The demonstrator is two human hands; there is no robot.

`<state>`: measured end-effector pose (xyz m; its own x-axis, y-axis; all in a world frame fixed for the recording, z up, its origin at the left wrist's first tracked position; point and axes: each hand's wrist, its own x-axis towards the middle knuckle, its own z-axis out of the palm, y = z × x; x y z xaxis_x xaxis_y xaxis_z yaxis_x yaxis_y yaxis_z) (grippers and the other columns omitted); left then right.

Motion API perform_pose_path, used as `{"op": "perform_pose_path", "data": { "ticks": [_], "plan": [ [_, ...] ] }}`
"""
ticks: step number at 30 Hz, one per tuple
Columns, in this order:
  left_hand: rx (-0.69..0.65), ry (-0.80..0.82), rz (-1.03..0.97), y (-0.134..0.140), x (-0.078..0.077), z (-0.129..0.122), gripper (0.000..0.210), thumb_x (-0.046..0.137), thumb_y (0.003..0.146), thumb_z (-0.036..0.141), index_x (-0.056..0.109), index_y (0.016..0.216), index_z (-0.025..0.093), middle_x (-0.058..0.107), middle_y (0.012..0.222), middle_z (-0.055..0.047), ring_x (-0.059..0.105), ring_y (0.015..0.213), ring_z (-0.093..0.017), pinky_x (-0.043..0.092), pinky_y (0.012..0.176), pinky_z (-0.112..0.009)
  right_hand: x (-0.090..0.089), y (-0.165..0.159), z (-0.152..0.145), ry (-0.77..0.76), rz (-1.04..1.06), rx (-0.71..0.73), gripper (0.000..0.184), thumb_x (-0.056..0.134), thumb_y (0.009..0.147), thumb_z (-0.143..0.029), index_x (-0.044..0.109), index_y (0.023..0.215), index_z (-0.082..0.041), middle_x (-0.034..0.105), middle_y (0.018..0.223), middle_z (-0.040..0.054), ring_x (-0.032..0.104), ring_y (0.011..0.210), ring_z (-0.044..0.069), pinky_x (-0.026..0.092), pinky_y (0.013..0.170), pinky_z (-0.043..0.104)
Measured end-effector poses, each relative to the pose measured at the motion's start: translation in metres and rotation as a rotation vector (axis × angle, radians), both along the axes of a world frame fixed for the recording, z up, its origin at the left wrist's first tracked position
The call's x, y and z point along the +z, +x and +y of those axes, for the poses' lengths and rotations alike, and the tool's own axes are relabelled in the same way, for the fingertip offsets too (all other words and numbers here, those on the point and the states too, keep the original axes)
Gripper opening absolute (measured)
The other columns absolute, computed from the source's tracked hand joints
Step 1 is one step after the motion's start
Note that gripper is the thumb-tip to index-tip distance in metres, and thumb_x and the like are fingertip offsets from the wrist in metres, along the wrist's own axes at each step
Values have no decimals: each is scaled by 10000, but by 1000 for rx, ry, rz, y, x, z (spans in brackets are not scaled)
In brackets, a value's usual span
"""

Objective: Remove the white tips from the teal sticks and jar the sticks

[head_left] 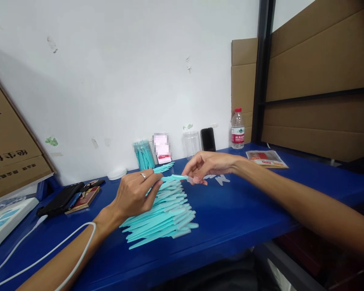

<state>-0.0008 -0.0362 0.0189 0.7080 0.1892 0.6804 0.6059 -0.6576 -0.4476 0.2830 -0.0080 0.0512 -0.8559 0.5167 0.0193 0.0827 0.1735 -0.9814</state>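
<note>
My left hand [135, 193], with a ring on one finger, pinches the handle of a turquoise eyebrow razor [172, 177] above the table. At the razor's other end, the thumb and fingers of my right hand [212, 162] close on a clear cap [189, 179]. How far the cap sits over the blade is hard to see. Below the hands lies a pile of turquoise razors [160, 214], many with translucent caps pointing right. Several loose clear caps [221, 180] are scattered on the blue table [230, 210] behind my right hand.
Along the wall stand a jar of razors [144, 155], a lit phone [162, 148], a clear jar [191, 143], a dark phone [208, 140] and a water bottle [238, 129]. A flat packet [267, 158] lies right. A white cable [89, 238] crosses my left forearm.
</note>
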Motion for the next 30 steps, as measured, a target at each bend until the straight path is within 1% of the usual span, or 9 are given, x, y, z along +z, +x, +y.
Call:
{"op": "perform_pose_path", "data": {
  "ticks": [2, 6, 12, 20, 24, 27, 30],
  "plan": [
    [2, 5, 10, 0, 1, -1, 162, 488, 890, 220, 604, 999, 189, 637, 745, -31, 582, 633, -144, 423, 578, -276, 2, 2, -1, 11, -28, 28, 303, 732, 699, -134, 733, 1001, -121, 683, 771, 25, 574, 640, 107, 478, 573, 231],
    [-3, 19, -1, -1, 2, -2, 183, 475, 885, 220, 614, 1000, 187, 636, 740, -38, 588, 638, -150, 442, 574, -278, 6, 6, -2, 34, -86, 37, 308, 748, 692, -156, 733, 997, -119, 661, 712, 3, 567, 596, 95, 477, 579, 227],
    [-21, 47, 7, -1, 2, -2, 168, 498, 880, 209, 609, 1005, 191, 643, 756, -35, 595, 649, -151, 443, 568, -284, 10, 7, -5, 66, -103, 4, 213, 756, 685, -168, 730, 894, -134, 643, 683, -6, 565, 593, 96, 482, 584, 221],
    [-24, 68, 19, 0, 3, -3, 131, 527, 878, 204, 614, 974, 188, 645, 760, -27, 595, 651, -145, 430, 562, -282, 8, 8, -3, 50, -96, 25, 246, 752, 695, -176, 729, 936, -127, 649, 676, -3, 577, 574, 101, 487, 587, 234],
    [2, 56, 28, 1, 3, -3, 134, 513, 892, 218, 617, 973, 196, 648, 754, -24, 601, 655, -143, 430, 566, -279, 7, 8, -3, 29, -98, 2, 273, 763, 685, -192, 729, 947, -122, 652, 679, 5, 578, 564, 104, 485, 580, 238],
    [-8, 73, 41, 1, 3, -4, 132, 528, 887, 215, 620, 978, 187, 651, 768, -27, 599, 653, -139, 425, 565, -275, 6, 8, -3, 17, -121, -30, 265, 757, 698, -209, 729, 950, -132, 649, 687, 5, 575, 564, 100, 487, 586, 236],
    [-25, 93, 52, 2, 4, -4, 131, 546, 875, 204, 624, 975, 173, 641, 760, -24, 586, 635, -132, 413, 554, -271, 3, 8, 0, 24, -117, 7, 259, 748, 716, -203, 723, 963, -126, 649, 697, 5, 580, 569, 97, 492, 582, 230]
  ]
}}
